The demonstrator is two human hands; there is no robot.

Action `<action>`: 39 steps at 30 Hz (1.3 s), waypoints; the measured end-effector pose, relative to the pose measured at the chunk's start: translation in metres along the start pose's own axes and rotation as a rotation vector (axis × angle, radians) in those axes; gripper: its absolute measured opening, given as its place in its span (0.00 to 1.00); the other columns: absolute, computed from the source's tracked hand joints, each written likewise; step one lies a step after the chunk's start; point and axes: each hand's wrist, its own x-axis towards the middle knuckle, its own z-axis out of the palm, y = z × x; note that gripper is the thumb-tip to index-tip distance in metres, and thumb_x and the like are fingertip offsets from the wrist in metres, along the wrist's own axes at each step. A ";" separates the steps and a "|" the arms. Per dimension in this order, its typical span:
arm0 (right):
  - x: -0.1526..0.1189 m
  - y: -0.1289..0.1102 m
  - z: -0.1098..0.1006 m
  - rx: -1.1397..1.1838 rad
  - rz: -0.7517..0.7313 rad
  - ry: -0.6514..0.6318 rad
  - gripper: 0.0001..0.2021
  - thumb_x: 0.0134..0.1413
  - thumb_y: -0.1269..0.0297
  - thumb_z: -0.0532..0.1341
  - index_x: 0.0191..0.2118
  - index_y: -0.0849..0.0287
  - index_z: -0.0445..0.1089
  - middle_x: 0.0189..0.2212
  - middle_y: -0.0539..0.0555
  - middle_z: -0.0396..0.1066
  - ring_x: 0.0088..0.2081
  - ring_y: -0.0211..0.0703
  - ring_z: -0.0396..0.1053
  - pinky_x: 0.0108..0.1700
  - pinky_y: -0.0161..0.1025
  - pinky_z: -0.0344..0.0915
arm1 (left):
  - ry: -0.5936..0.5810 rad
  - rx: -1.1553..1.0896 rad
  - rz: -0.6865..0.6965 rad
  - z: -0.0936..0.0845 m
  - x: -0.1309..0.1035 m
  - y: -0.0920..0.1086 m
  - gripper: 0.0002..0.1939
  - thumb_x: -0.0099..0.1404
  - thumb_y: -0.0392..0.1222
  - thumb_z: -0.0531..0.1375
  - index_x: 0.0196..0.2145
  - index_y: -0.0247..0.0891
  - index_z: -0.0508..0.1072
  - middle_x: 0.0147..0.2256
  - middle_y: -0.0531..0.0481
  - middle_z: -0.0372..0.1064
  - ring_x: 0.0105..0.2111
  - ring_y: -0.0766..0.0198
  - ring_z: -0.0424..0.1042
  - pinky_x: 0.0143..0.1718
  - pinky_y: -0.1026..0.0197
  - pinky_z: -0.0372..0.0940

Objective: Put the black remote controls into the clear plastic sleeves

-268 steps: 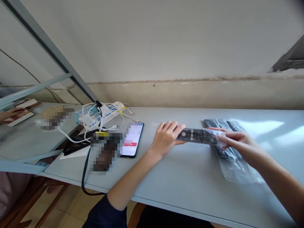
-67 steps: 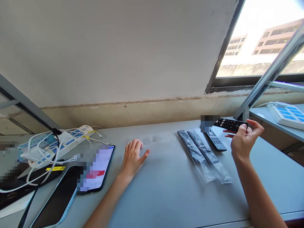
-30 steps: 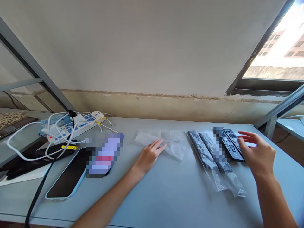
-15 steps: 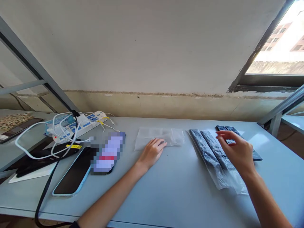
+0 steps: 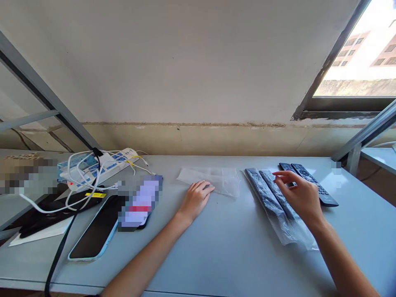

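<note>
My left hand (image 5: 195,199) lies palm down on the table, its fingers loosely stretched over the near edge of a flat, clear plastic bag (image 5: 227,181). Raised at the right is my right hand (image 5: 301,198), fingers bent and nothing visible in them; small gaps show between the thumb and fingers. Below and left of it, two dark remote controls in clear plastic wrapping (image 5: 262,192) lie side by side, partly covered by the hand. Behind the hand are two bare black remote controls (image 5: 312,179), one of them largely hidden.
At the left lie a phone with a light blue case (image 5: 97,227) and a second phone with a lit, blurred screen (image 5: 140,204). A white power strip (image 5: 123,159) with tangled white cables stands behind them. Metal frame posts rise at both sides; a wall (image 5: 192,140) borders the table.
My right hand has moved slightly left, showing more of the bare remote controls. The plastic bag has turned a little under my left hand. The whole view has shifted slightly.
</note>
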 end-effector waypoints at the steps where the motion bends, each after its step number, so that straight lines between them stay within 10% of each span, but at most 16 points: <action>1: 0.000 -0.001 0.000 0.008 -0.001 -0.001 0.16 0.44 0.51 0.53 0.27 0.54 0.74 0.19 0.51 0.72 0.15 0.39 0.65 0.24 0.39 0.60 | -0.040 -0.013 -0.013 0.001 0.000 0.000 0.13 0.62 0.26 0.55 0.37 0.40 0.75 0.36 0.51 0.74 0.38 0.63 0.73 0.38 0.61 0.69; 24: -0.008 -0.006 0.007 -0.041 -0.054 -0.176 0.14 0.48 0.51 0.53 0.30 0.50 0.73 0.19 0.47 0.70 0.15 0.36 0.61 0.21 0.35 0.56 | -0.123 -0.097 -0.033 -0.004 0.002 0.002 0.15 0.63 0.26 0.53 0.40 0.40 0.74 0.33 0.51 0.69 0.35 0.64 0.68 0.36 0.61 0.67; 39: -0.017 0.006 0.020 -0.292 -0.182 -0.373 0.17 0.43 0.55 0.60 0.41 0.51 0.73 0.39 0.55 0.74 0.38 0.50 0.71 0.24 0.38 0.62 | -0.008 -0.151 0.085 -0.014 0.004 0.016 0.10 0.61 0.29 0.51 0.33 0.39 0.70 0.34 0.50 0.68 0.33 0.64 0.69 0.37 0.62 0.65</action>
